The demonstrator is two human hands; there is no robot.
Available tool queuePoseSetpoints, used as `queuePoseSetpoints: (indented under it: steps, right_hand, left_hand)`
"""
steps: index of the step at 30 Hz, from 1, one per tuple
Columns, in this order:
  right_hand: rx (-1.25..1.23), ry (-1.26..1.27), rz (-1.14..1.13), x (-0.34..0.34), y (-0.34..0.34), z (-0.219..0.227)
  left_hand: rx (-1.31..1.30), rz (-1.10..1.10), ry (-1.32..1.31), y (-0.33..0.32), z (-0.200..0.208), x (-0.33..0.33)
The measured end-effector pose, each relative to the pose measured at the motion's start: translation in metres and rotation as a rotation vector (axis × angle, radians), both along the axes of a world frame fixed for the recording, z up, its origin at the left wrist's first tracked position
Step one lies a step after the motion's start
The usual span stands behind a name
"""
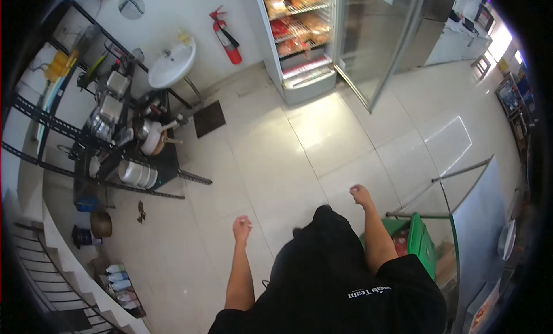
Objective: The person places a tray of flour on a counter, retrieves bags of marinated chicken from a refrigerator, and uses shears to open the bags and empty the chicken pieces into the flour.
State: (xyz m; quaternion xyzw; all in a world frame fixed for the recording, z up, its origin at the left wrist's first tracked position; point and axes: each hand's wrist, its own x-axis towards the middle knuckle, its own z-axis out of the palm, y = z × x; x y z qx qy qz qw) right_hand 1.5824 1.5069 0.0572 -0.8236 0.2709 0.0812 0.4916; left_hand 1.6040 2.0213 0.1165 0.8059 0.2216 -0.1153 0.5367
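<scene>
My left hand (242,228) hangs in the air over the tiled floor (276,155), with its fingers loosely bent and a little apart. Nothing shows in it. Farther forward on the right, my right hand (360,195) is also above the floor, fingers loosely curled and seemingly holding nothing. Neither hand touches anything. Ahead stands an upright fridge (299,46) with packed food on its wire shelves. Its glass door (373,46) is swung out to the right. Nearest to my right forearm is a green bin (422,245) with reddish contents, partly hidden by the arm.
A metal table (481,224) stands on my right. To the left, a black rack (63,132) carries pots and pans. A white sink (173,66) and a red fire extinguisher (226,39) are on the far wall. A dark mat (209,119) lies on the floor. Stairs (60,262) edge the lower left.
</scene>
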Motion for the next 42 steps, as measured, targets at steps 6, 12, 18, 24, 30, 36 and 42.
queuePoseSetpoints:
  steps: [6,12,18,24,30,36,42]
  right_hand:
    - [-0.015,0.215,-0.083,0.029,-0.060,-0.094]
    - [0.380,0.866,-0.090,0.143,-0.069,-0.118]
    - [-0.070,0.404,0.621,0.417,-0.022,-0.064]
    - [0.193,0.157,0.466,0.620,0.089,0.030]
    - [0.058,0.456,0.666,0.703,0.128,0.003]
    - [0.177,0.586,0.399,0.749,0.155,-0.001]
    - [0.276,0.495,-0.004,0.781,0.182,0.022]
  left_hand:
    - [-0.087,-0.232,0.386,0.022,-0.098,0.050]
    - [-0.210,0.201,0.660,0.023,-0.078,0.099]
    - [-0.307,0.363,0.383,0.020,-0.078,0.211]
    - [-0.258,0.347,0.456,0.025,-0.079,0.318]
    - [-0.346,0.426,0.359,0.074,-0.119,0.425]
    - [-0.244,0.095,0.842,0.171,-0.120,0.535]
    - [-0.370,0.007,0.310,0.244,-0.064,0.780]
